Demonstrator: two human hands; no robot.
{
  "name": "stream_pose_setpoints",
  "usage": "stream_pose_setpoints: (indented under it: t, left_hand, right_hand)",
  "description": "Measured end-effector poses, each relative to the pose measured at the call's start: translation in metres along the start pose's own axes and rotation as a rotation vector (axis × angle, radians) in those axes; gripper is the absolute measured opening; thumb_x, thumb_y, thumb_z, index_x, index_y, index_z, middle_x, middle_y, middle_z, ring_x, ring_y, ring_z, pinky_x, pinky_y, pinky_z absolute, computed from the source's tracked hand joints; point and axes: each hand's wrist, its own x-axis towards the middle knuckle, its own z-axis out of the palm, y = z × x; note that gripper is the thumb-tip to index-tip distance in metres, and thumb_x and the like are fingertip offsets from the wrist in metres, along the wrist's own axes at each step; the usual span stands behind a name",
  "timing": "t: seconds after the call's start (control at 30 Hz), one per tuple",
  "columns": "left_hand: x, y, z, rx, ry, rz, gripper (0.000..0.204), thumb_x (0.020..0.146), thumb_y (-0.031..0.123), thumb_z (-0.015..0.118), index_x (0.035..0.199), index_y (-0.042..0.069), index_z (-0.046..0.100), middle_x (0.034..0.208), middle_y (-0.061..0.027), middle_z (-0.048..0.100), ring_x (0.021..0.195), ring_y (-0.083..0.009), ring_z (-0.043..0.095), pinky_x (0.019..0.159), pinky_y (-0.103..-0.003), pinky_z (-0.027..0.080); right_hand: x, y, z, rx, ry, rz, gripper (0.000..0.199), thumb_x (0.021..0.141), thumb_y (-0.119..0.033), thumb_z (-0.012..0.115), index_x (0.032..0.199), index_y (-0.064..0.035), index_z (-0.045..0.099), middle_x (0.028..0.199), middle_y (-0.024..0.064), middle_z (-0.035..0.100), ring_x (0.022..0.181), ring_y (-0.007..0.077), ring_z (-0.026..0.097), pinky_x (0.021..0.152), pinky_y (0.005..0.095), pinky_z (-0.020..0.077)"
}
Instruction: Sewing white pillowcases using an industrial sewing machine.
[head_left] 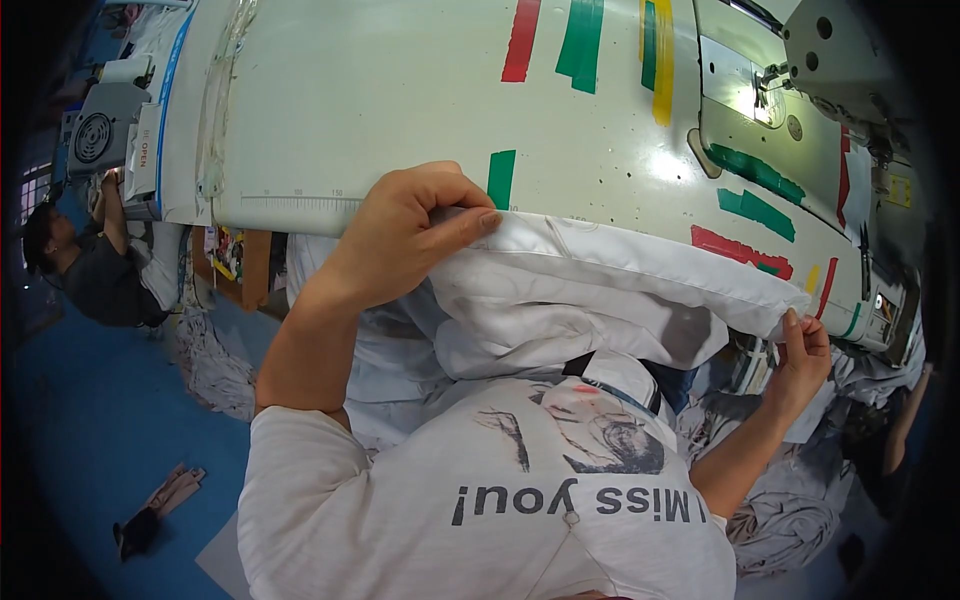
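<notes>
White fabric [600, 250] with a stitched, folded band stretches along the front edge of a pale sewing table [380, 90]. My left hand [410, 225] pinches the band's left part between thumb and curled fingers, resting on the table edge beside a green tape strip. At the band's right end, my right hand [803, 345] grips the corner between thumb and fingertips. The rest of the cloth hangs in loose folds below the edge, over my lap. A sewing machine [840, 60] stands at the upper right, its needle area lit.
Coloured tape strips [580, 45] and a printed ruler scale [300, 197] mark the tabletop. White cloth piles [780, 510] lie at the lower right, and another heap [212, 365] on the blue floor at left. A co-worker [95, 250] sits at the far left near a grey machine box [100, 125].
</notes>
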Motion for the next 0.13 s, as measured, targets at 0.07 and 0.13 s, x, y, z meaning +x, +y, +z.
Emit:
stream_pose_setpoints:
  t: [0.07, 0.13]
  left_hand:
    - [-0.0007, -0.0002, 0.0059, 0.071, 0.055, 0.009, 0.013, 0.090, 0.010, 0.067, 0.084, -0.001, 0.069, 0.072, -0.0029, 0.057, 0.062, -0.0130, 0.047, 0.057, -0.028, 0.039]
    - [-0.0016, 0.0001, 0.0100, 0.182, 0.135, 0.000, 0.013, 0.088, 0.013, 0.070, 0.086, 0.001, 0.071, 0.075, -0.0044, 0.061, 0.065, -0.0167, 0.052, 0.060, -0.031, 0.041]
  right_hand:
    - [-0.0011, -0.0015, 0.0004, 0.007, -0.019, -0.005, 0.014, 0.087, -0.006, 0.074, 0.087, -0.0077, 0.060, 0.084, -0.0027, 0.062, 0.075, 0.0047, 0.057, 0.072, 0.0194, 0.0469]
    - [0.0005, 0.0017, -0.0033, 0.006, -0.049, -0.013, 0.013, 0.087, -0.005, 0.073, 0.088, -0.0084, 0.061, 0.085, -0.0023, 0.063, 0.077, 0.0053, 0.058, 0.073, 0.0191, 0.0472]
